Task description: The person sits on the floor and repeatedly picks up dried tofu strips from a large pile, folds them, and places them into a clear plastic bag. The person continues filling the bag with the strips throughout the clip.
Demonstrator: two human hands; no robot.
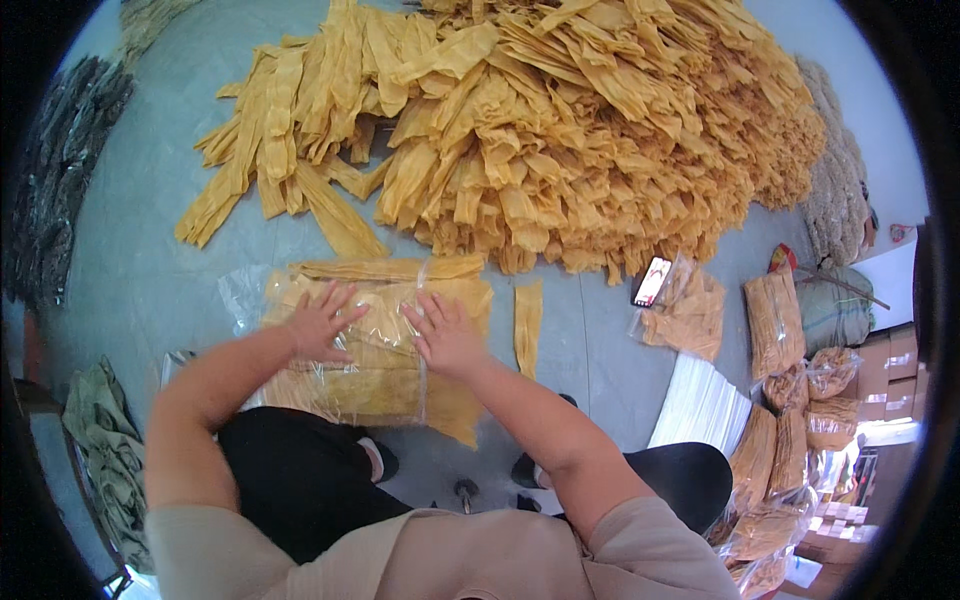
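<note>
Both hands are laid flat, fingers spread and gripping nothing, on a clear plastic bag (375,350) packed with long yellow dried strips, which is set on the grey floor (590,340) just in front of the person's knees; the left hand (322,322) is pressed on the bag's left half and the right hand (447,335) on its right half. One loose strip (527,326) is seen just right of the bag, while a large heap of the same strips (560,130) is spread across the floor beyond it. Filled bags (775,322) are stacked well apart at the right, near a phone (652,281).
</note>
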